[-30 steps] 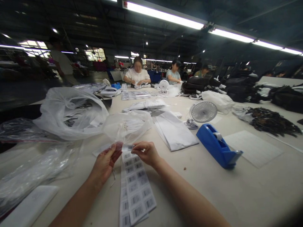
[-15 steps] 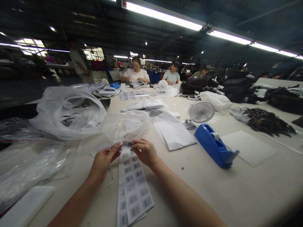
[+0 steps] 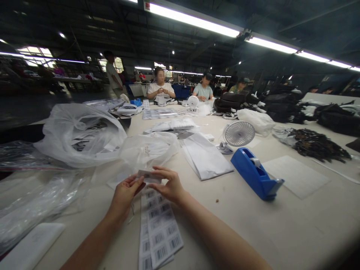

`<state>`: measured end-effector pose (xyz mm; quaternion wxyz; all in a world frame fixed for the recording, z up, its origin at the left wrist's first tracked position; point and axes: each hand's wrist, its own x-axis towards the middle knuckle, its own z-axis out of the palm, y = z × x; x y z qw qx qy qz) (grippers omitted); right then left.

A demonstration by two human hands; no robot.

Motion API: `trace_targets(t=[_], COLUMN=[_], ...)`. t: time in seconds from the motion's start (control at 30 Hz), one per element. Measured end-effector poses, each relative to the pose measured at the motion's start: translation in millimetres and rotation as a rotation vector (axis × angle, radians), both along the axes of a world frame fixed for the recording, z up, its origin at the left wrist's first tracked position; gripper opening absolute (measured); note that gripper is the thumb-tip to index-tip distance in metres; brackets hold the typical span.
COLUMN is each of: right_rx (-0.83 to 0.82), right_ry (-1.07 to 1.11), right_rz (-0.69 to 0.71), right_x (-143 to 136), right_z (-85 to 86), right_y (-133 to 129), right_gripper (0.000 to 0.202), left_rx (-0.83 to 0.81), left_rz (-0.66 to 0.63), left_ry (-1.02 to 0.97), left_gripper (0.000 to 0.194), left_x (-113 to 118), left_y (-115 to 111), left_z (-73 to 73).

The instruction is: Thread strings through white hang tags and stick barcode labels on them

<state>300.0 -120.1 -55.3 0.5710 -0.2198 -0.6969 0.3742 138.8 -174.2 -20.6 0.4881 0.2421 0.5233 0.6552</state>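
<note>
My left hand pinches the left end of a small pale tag between thumb and fingers. At the tag's right end, my right hand has its thumb and forefinger spread apart, the fingers at the tag's edge; whether they press on it is hard to see. Below the hands, long sheets of barcode stickers lie overlapping on the table, their far end partly under the tag and fingers. A thin white string hangs beside my left hand. An open clear plastic bag with white tags inside lies just beyond.
A blue tape dispenser stands to the right, near a small grey fan and folded white sheets. A larger plastic bag sits left. Black straps are heaped at right. Co-workers sit across the table.
My right thumb and forefinger have parted from their pinch at the tag. The tag now shows a paler face. In the background, a standing person has moved right.
</note>
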Motion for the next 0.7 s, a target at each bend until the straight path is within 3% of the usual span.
trace_targets(t=[0.07,0.13,0.2,0.33,0.47,0.7], right_rx=[-0.133,-0.255,-0.358,-0.488,-0.458,-0.224], right_ry=[0.049,0.034,-0.001,0.035,0.058,-0.015], right_rz=[-0.067,-0.1,-0.05,-0.004,-0.075,-0.245], right_x=[0.6,0.5,-0.5,-4.1,-5.2,-4.1], right_z=[1.8,0.9,-1.8,-6.2,-4.0,4.4], right_y=[0.4,2.6,5.4,8.1,6.8,-1.7], right_gripper=[0.044,0.033,0.023,0.025,0.025,0.025], left_rx=[0.009,0.017,0.023,0.015,0.008,-0.02], left_rz=[0.048,0.065,0.049,-0.001,-0.049,-0.109], left_ry=[-0.025,-0.031,-0.021,0.013,0.044,0.058], left_gripper=[0.019,0.017,0.014,0.011,0.017,0.013], left_x=[-3.7,-6.6,-7.4,-5.3,-4.7,-1.5], left_y=[1.1,1.6,1.5,0.2,-0.9,-2.9], left_z=[2.3,3.7,3.6,0.3,-4.2,-9.4])
